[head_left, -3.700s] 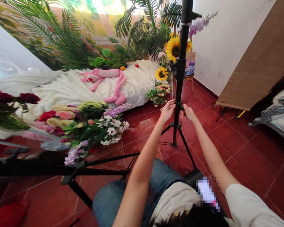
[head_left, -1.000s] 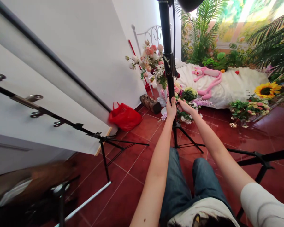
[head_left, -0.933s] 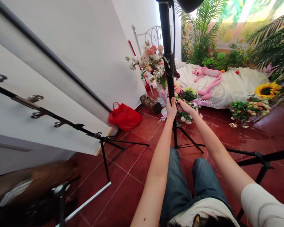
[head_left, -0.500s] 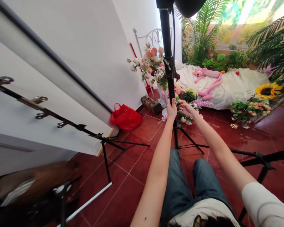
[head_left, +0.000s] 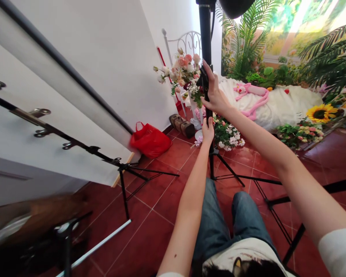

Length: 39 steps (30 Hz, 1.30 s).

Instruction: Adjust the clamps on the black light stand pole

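Observation:
A black light stand rises in front of me, with part of a dark lamp head at the top edge. My left hand is closed around its pole low down, above the spread legs. Higher up, my right hand is against the pole by the black locking collar. Its fingers are stretched upward and the thumb stands apart below, not wrapped round the pole. The fingertips are partly behind the collar, so their exact contact is unclear.
A red bag sits on the tiled floor to the left, near a black stand with clips. Behind the pole are flowers and a white-draped bed with a pink plush toy. Another stand's legs spread at right.
My right hand has risen from beside my left hand to the collar higher on the pole, and its fingers have spread. My left hand keeps its grip. The view has shifted slightly.

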{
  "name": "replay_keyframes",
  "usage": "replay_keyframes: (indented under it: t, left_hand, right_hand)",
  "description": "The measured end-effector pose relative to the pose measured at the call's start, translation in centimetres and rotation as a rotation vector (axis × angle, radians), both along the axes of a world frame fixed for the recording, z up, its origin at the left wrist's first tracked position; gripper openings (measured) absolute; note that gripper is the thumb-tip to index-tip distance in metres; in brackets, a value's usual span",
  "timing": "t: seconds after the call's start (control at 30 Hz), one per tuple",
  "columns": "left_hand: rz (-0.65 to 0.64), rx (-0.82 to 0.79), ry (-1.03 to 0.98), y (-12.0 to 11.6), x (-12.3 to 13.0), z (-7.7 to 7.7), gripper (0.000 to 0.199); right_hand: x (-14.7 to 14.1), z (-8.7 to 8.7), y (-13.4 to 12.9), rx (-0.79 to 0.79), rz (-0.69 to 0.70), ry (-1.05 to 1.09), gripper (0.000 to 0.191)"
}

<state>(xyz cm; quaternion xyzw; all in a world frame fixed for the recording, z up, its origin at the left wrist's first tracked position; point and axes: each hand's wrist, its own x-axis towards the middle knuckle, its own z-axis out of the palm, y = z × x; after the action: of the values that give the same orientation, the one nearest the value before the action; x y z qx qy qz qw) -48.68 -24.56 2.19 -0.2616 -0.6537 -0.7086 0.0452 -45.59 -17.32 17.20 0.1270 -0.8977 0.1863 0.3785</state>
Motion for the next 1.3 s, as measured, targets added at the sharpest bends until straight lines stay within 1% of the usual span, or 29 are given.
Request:
replay_keyframes:
  t: [0.03, 0.1, 0.17, 0.23, 0.3, 0.4, 0.47, 0.53, 0.63, 0.7, 0.77, 0.87, 0.93, 1.0, 1.07, 1.17, 1.23, 1.3]
  left_hand:
    - [-0.014, 0.0, -0.015, -0.1, 0.1, 0.1, 0.069]
    - [-0.046, 0.014, -0.034, -0.4, 0.3, 0.1, 0.066]
    - [-0.075, 0.03, -0.031, -0.5, 0.7, -0.2, 0.06]
    - [-0.06, 0.03, -0.013, -0.5, 1.0, -0.8, 0.056]
    - [-0.01, 0.018, 0.003, -0.3, 1.2, -1.5, 0.056]
    - [0.006, 0.008, 0.013, 0.0, 1.2, -2.4, 0.051]
    - [-0.018, 0.004, 0.014, 0.1, 0.9, -2.7, 0.047]
    - [-0.032, -0.002, 0.011, 0.3, 0.5, -2.8, 0.044]
    - [-0.046, -0.028, 0.014, 0.3, 0.1, -3.4, 0.052]
    - [-0.054, -0.076, 0.013, 0.1, 0.3, -4.4, 0.06]
    - [-0.047, -0.15, -0.018, -0.2, 0.7, -5.6, 0.058]
    - [0.0, -0.218, -0.08, -0.6, 1.4, -7.3, 0.047]
    - [0.015, -0.219, -0.085, -0.7, 1.6, -7.8, 0.042]
    - [-0.003, -0.218, -0.077, -0.7, 1.7, -8.0, 0.04]
    - [-0.035, -0.223, -0.071, -0.8, 1.7, -8.0, 0.038]
    - [-0.063, -0.241, -0.063, -1.1, 1.8, -7.9, 0.036]
    - [-0.067, -0.253, -0.056, -1.3, 2.0, -7.9, 0.037]
    - [-0.06, -0.253, -0.048, -1.3, 2.0, -8.0, 0.037]
  right_hand:
    - [-0.1, 0.1, -0.4, -0.015, -0.043, 0.0, 0.076]
    - [-0.4, 0.0, -1.1, -0.064, -0.116, 0.022, 0.081]
    - [-0.6, -0.4, -1.3, -0.093, -0.136, 0.054, 0.084]
    - [-0.7, -0.6, -1.2, -0.104, -0.127, 0.079, 0.079]
    - [-0.8, -0.6, -0.6, -0.099, -0.106, 0.077, 0.073]
    - [-0.6, -1.3, 0.6, -0.059, -0.031, 0.045, 0.07]
    - [-0.3, -2.8, 1.1, -0.027, 0.025, 0.028, 0.071]
    - [0.3, -5.1, 1.1, -0.017, 0.061, 0.009, 0.073]
    - [1.2, -8.7, 0.3, -0.041, 0.066, -0.051, 0.077]
    - [1.6, -10.3, -0.2, -0.072, 0.037, -0.079, 0.078]
    - [1.8, -10.9, -0.4, -0.085, -0.001, -0.089, 0.078]
    - [2.4, -10.8, 0.0, -0.045, -0.038, -0.121, 0.078]
    - [3.3, -10.8, 0.6, -0.02, -0.04, -0.144, 0.079]
    - [4.7, -11.4, 1.2, -0.006, -0.02, -0.159, 0.079]
    - [6.3, -12.5, 1.7, 0.018, 0.011, -0.178, 0.076]
    - [8.7, -14.8, 2.3, 0.04, 0.057, -0.211, 0.071]
    - [9.7, -16.1, 2.4, 0.014, 0.07, -0.225, 0.073]
    - [9.9, -17.1, 2.3, -0.032, 0.06, -0.233, 0.077]
